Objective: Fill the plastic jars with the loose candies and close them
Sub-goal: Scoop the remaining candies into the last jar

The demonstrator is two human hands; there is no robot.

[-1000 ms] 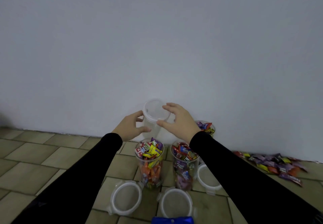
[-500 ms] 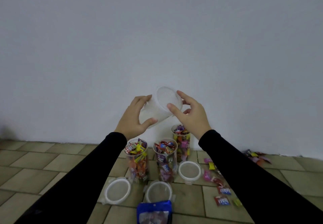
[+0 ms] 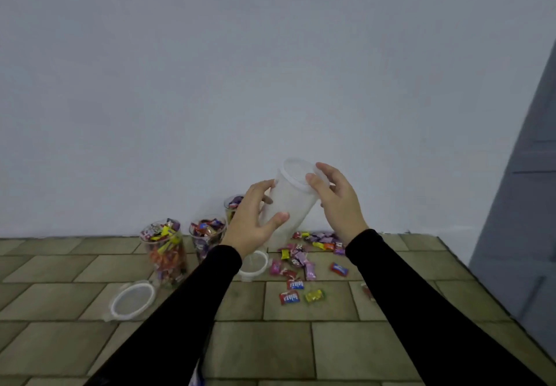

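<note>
- The empty jar [image 3: 288, 205] is up in the air, between the two hands. It is see-through and tilted, with its top leaning to the right.
- A round lid [image 3: 298, 172] sits on the top end of the empty jar.
- The left hand [image 3: 252, 223] holds the jar's side. Its thumb is on the front and its fingers wrap round the back.
- The right hand [image 3: 337, 202] is at the top of the jar. Its thumb touches the edge of the lid and its fingers curl round the far side.
- Both arms wear black sleeves [image 3: 421, 310].
- On the tile floor [image 3: 270, 349], to the left of the hands, stand three full jars. The first full jar [image 3: 164, 253] is nearest, the second full jar [image 3: 207, 236] is just beside it, and the third full jar [image 3: 233, 205] is at the wall, partly hidden by the left hand.
- All three are packed with bright candy and have no lids on.
- One loose lid [image 3: 132, 301] lies flat on the floor in front of the first full jar.
- Another loose lid [image 3: 254, 262] lies just under the left wrist.
- The loose candies [image 3: 304, 262] are spread on the floor below the held jar, from the wall [image 3: 210, 84] out toward the person.
</note>
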